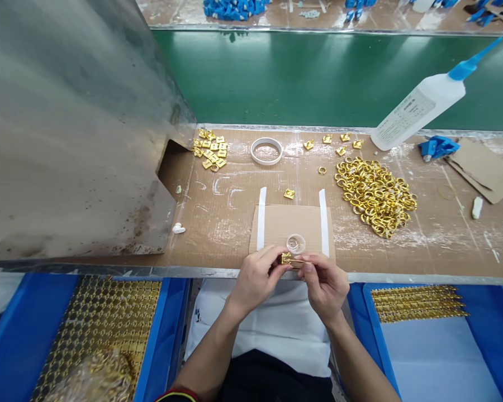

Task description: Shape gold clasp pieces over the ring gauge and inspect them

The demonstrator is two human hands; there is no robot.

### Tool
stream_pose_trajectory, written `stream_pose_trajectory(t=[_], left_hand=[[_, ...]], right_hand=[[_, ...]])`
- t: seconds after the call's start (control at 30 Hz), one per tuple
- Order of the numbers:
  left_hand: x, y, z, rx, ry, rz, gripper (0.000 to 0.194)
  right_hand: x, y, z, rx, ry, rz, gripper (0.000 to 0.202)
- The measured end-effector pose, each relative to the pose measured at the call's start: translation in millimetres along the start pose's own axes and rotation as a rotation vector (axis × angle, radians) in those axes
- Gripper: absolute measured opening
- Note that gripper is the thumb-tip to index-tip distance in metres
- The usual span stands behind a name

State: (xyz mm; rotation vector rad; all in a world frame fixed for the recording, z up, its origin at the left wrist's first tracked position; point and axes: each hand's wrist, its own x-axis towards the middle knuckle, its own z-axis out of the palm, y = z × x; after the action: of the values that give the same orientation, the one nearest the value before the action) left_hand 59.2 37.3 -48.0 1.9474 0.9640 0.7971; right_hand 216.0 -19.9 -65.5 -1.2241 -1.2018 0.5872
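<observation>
My left hand (257,277) pinches a small gold metal piece (286,258) at the front edge of the bench. In my right hand (327,282) is a thin stick (297,261), its tip touching the gold piece. Just beyond my fingers stands a small clear round cup (295,243) on a cardboard pad (291,220) held by white tape strips. A single gold square piece (289,194) lies past the pad. To the right spreads a heap of gold rings (375,192).
A tilted white bottle (419,109) with a blue nozzle is at the back right. A tape roll (266,151) and gold square pieces (210,148) lie at the back. A metal housing (75,128) blocks the left. Blue bins (174,312) flank me below.
</observation>
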Motion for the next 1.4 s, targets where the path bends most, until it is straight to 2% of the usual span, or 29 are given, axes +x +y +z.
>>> stream_pose_trajectory(t=[0.57,0.77,0.9,1.1,1.23,1.4], left_hand=[[0.5,0.7,0.2,0.005,0.013,0.011,0.015],[0.2,0.1,0.1,-0.003,0.013,-0.005,0.015],[-0.6,0.1,-0.3,-0.019,0.015,-0.018,0.017],[-0.9,1.2,-1.5,-0.043,0.000,-0.027,0.018],[-0.7,1.2,-1.8,-0.053,-0.001,-0.029,0.018],[-0.1,1.0,-2.2,-0.053,-0.008,-0.035,0.019]], right_hand=[[0.4,-0.5,0.6,-0.029,-0.025,-0.029,0.013],[3.9,-3.8,-0.6,-0.027,0.058,-0.011,0.012],[17.5,-4.9,-2.2,-0.162,0.125,-0.078,0.012],[29.5,-2.7,1.0,-0.403,0.064,-0.196,0.013],[29.0,-2.8,2.9,-0.433,0.059,-0.213,0.013],[29.7,-4.4,0.8,-0.365,0.051,-0.138,0.011]])
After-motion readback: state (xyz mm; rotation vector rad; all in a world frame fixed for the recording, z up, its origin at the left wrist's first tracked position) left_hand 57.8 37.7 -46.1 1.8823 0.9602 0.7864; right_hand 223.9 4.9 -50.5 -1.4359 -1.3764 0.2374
